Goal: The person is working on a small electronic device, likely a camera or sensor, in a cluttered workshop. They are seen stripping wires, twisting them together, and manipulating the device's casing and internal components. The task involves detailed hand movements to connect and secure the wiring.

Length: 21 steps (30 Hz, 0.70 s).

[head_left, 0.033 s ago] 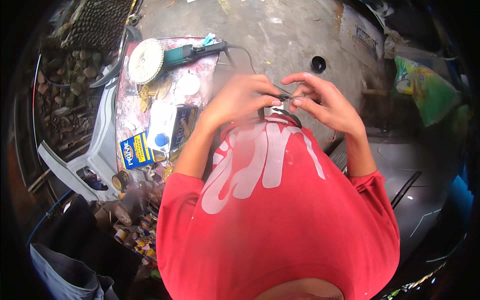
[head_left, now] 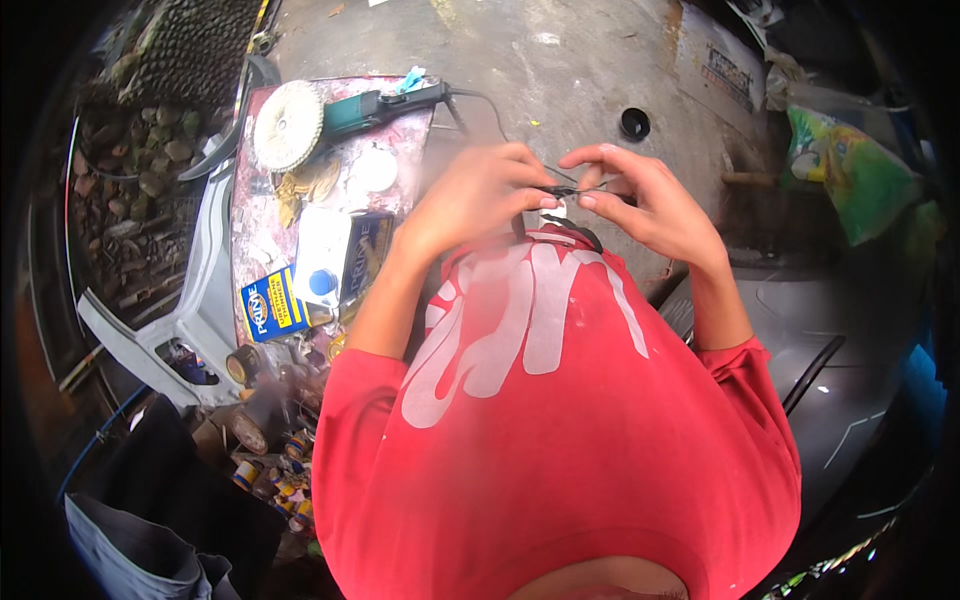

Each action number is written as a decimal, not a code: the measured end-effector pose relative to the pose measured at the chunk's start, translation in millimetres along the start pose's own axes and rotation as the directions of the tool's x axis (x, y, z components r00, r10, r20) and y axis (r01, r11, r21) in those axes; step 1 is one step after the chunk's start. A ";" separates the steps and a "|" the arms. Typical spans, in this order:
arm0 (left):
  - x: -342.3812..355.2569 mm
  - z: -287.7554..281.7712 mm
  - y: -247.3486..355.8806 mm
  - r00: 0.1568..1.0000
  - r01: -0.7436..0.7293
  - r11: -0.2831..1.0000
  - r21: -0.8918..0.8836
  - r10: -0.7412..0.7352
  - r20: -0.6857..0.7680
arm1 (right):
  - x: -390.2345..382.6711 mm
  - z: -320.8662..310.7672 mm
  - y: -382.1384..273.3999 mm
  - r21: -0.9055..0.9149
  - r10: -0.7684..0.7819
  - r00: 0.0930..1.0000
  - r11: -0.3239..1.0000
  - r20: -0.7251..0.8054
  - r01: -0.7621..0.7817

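In front of my red shirt, both hands are raised close together. My left hand (head_left: 485, 190) is closed, its thumb and fingers pinching a thin dark strip (head_left: 565, 190). From the other side my right hand (head_left: 640, 200) pinches the strip's end between thumb and fingers, its index finger arched above. What kind of thing the strip is, I cannot make out. Below the fingers a small white piece (head_left: 553, 214) and a dark curved band show at the shirt's hem.
On a paint-stained table (head_left: 300, 225) at left lie a green polisher (head_left: 375, 108) with a white pad (head_left: 288, 125), a white jug (head_left: 322, 255) and a blue-yellow tin (head_left: 272, 305). Bottles (head_left: 265, 425) crowd below. A black cup (head_left: 634, 125) stands on the concrete floor; a dark glossy panel (head_left: 780, 310) is at right.
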<state>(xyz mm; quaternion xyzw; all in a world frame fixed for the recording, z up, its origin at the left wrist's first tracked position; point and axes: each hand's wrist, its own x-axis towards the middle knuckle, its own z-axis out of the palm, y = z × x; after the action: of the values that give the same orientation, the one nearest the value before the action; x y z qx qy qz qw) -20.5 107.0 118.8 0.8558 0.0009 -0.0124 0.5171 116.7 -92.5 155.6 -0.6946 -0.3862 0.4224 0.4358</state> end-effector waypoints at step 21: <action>-21.2 35.8 -8.1 0.880 0.301 0.800 -0.520 -0.443 -0.173 | 23.0 28.2 41.5 -0.571 -0.350 0.896 0.809 -0.273 0.142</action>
<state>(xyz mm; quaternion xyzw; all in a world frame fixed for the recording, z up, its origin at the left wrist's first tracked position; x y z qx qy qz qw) -42.5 79.3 95.5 0.6764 0.2482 0.0096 0.6934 105.6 -77.1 103.8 -0.7974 -0.4890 0.0995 0.3393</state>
